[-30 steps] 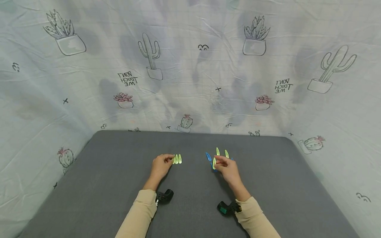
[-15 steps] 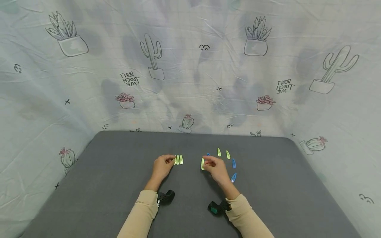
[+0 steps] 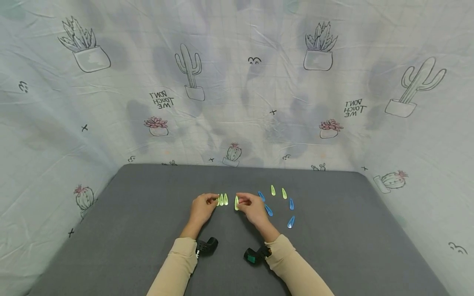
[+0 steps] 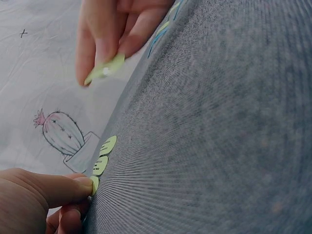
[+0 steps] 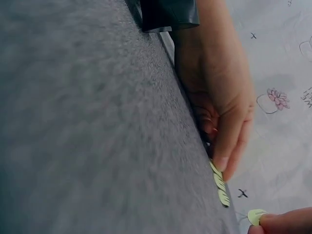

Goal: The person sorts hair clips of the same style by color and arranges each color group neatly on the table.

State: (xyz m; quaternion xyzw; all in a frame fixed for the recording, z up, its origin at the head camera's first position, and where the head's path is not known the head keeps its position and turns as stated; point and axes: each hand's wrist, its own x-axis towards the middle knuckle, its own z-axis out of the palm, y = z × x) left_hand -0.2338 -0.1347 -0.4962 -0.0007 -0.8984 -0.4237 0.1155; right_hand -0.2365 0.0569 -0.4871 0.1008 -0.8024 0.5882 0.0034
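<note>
My right hand pinches a yellow-green snap hair clip between thumb and fingers, and in the left wrist view that held clip is off the table. To its left, three more yellow-green hair clips lie side by side in a short row on the table. At the row's left end my left hand pinches the outermost clip, which its fingertips partly cover.
Right of the right hand lie several blue hair clips and two yellow-green ones, scattered apart on the grey tabletop. A patterned cloth hangs behind and beside the table. Each wrist carries a black camera.
My right hand has moved left with the yellow-green hair clip, from among the scattered clips toward the row, uncovering blue clips. The left hand stays at the row's left end.
</note>
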